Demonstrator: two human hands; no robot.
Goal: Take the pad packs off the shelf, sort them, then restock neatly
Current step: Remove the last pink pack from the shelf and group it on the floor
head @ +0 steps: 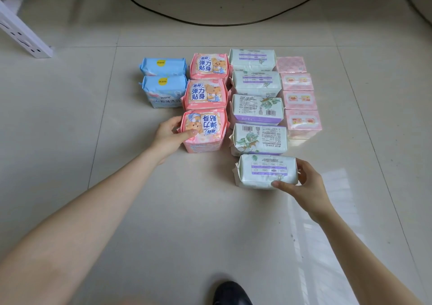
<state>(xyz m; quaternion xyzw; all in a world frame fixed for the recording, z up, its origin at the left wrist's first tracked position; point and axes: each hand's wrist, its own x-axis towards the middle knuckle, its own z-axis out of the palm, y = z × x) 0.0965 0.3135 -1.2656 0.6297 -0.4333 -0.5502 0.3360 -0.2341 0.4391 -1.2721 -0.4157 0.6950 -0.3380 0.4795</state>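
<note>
I see left grip (171, 132) grasping pink bear pack (207, 129) to its right | right grip (304, 185) grasping mint-green pack (264, 171) to its left

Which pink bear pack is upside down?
The nearest pink pack, gripped by the left hand: its bear and text read inverted; the two behind read upright.

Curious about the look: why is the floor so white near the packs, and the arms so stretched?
Head view: glare off the floor beside the right hand holding the nearest green pack; head view: the wide-angle lens bows the tile lines and lengthens forearms; the nearest pink pack, gripped by the left hand, reads sharp.
</note>
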